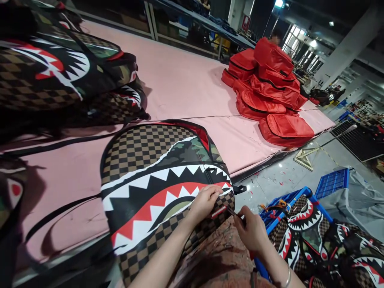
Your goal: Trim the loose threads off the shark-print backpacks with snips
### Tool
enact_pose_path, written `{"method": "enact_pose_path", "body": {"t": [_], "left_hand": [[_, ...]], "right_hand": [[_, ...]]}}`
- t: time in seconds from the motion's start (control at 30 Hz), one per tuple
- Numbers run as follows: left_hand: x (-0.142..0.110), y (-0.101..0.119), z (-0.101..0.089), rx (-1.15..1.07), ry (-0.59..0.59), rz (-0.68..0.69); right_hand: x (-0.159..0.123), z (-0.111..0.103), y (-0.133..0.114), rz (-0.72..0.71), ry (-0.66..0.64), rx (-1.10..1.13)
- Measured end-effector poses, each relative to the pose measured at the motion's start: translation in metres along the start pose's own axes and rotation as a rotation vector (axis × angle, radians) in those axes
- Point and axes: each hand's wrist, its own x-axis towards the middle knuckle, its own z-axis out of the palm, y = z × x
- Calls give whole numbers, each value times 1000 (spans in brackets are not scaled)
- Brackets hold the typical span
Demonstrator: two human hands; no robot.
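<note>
Overall, a long table under pale pink sheeting (186, 88) stands in a dim workshop with a grey floor (267, 186). At its near edge lies a brown-and-black checkered backpack with a printed shark mouth (141, 150). Beyond the backpack, rightward, glossy red fabric bags (267, 86) are piled; left of it, dark shark-print bags (69, 68) are cut off. The left hand (205, 204) rests on it, fingers bunched, any pinch impossible to tell; the right hand (250, 228), beside its corner, grips a slim dark tool (232, 211), mostly hidden. Right of the backpack, a blue plastic crate (321, 206) holds similar bags (303, 216).
</note>
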Motion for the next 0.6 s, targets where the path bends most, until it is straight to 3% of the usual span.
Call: {"method": "enact_pose_path", "body": {"t": [0.6], "left_hand": [[0,1,0,-34,1,-11]], "right_hand": [[2,13,3,-37,46,-55]]}}
